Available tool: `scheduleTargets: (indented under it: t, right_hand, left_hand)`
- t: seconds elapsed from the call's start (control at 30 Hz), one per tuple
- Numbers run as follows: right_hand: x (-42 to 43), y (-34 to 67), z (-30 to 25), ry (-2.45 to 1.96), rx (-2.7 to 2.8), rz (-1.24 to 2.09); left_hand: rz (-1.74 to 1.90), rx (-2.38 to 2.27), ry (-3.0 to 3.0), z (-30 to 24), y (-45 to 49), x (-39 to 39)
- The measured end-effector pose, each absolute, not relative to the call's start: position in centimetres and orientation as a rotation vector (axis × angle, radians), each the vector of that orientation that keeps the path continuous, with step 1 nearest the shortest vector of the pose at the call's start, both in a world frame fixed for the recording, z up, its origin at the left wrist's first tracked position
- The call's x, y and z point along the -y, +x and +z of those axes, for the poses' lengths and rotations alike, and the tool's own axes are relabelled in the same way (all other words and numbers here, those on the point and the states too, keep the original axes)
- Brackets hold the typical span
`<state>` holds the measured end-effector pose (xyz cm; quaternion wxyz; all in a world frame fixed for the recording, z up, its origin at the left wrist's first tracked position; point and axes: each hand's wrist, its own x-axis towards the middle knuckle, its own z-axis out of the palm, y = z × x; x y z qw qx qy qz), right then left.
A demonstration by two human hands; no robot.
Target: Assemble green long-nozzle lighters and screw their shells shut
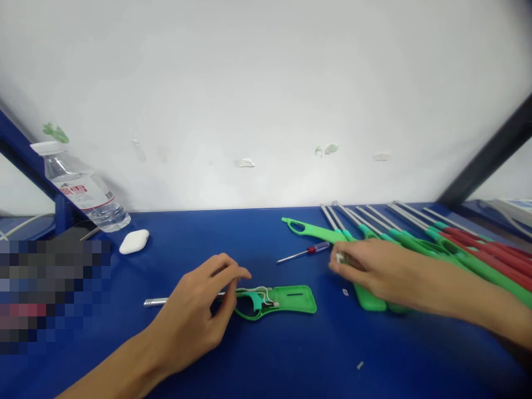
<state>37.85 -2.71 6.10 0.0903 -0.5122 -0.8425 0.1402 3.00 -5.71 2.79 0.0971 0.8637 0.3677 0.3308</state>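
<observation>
An opened green gas lighter [297, 299] lies on the blue table, its teal trigger and white wires showing in the half-shell. My left hand [197, 307] is closed around its neck, and the metal tube [155, 302] sticks out to the left. Farther right, my right hand [366, 269] pinches a small whitish piece [341, 257], mostly hidden by the fingers. Beyond that hand lies the loose green cover half [313, 230]. A screwdriver [303, 252] with a blue and red handle lies between the hands, its tip pointing left.
Several assembled lighters [461, 249], green and red, lie in a row at the right. A tiny flat part [345, 292] and a small screw [359, 365] are on the table. At the left are a white earbud case [134, 241] and a tilted water bottle [83, 188].
</observation>
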Motion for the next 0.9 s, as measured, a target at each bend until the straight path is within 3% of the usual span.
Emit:
scheduleTargets:
  t: [0.6,0.8,0.9]
  right_hand:
    - [3.0,38.0,4.7,-1.534,2.493,0.522]
    - [3.7,34.9,7.3,-1.477,2.382,0.802]
    - [4.4,33.0,8.2,-1.435,2.179,1.185]
  left_hand:
    - [0.959,-1.059,2.556,2.7,3.0,5.5]
    - [1.029,-1.037,2.553,3.0,3.3,6.1]
    - [1.056,-0.962,2.546,3.0,3.9,6.7]
